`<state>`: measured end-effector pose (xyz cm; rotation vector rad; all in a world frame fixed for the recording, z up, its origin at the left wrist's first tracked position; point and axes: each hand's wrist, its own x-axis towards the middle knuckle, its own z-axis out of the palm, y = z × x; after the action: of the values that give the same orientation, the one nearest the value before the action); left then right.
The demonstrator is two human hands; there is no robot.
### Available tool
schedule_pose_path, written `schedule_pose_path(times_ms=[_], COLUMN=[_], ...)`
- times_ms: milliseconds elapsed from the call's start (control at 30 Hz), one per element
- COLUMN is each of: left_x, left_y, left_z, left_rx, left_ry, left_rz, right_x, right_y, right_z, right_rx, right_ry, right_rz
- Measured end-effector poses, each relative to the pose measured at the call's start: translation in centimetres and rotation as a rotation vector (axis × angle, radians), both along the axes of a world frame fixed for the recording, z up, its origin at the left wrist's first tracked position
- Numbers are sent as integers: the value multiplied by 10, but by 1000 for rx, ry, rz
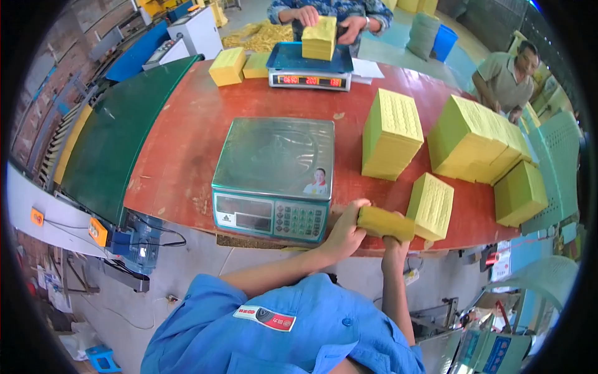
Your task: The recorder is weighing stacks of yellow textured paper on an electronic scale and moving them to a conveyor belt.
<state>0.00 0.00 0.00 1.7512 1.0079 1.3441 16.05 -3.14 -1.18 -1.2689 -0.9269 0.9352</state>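
Note:
Between my two hands, above the table's near edge, is a thin stack of yellow paper (pixel 386 224). My left hand (pixel 347 232) is closed on its left end. From below, my right hand (pixel 395 244) grips its right end; most of those fingers are hidden beneath the paper. Close to the right of the held stack stands a yellow paper block (pixel 431 206) with rows of punched marks on its face. A digital scale (pixel 274 156) with a bare metal pan sits to the left of my left hand, its display dark.
Taller yellow paper blocks (pixel 392 134) and a long row (pixel 476 137) stand on the red table (pixel 174 143) at right. Across it, a co-worker's hands hold a yellow stack (pixel 319 38) on a second, lit scale (pixel 309 80). A green conveyor belt (pixel 115 137) adjoins on the left.

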Motion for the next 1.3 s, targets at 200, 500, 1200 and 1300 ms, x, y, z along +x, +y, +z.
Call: schedule_pose_path(times_ms=[200,500,1200,1300], left_x=[-8,-13,-18,-11], left_y=[0,11,3,6], left_z=[-2,-4,-19,-32], left_rx=[-16,-179,-706,-940], left_ry=[80,-33,-322,-273], left_rz=[-6,-200,-264,-126], right_x=[3,-15,13,31], right_y=[-12,-8,-33,-34], right_z=[-16,-14,15,41], right_rx=[-81,-102,-128,-302], right_ry=[-37,115,-150,-624], right_rz=[-60,-192,34,86])
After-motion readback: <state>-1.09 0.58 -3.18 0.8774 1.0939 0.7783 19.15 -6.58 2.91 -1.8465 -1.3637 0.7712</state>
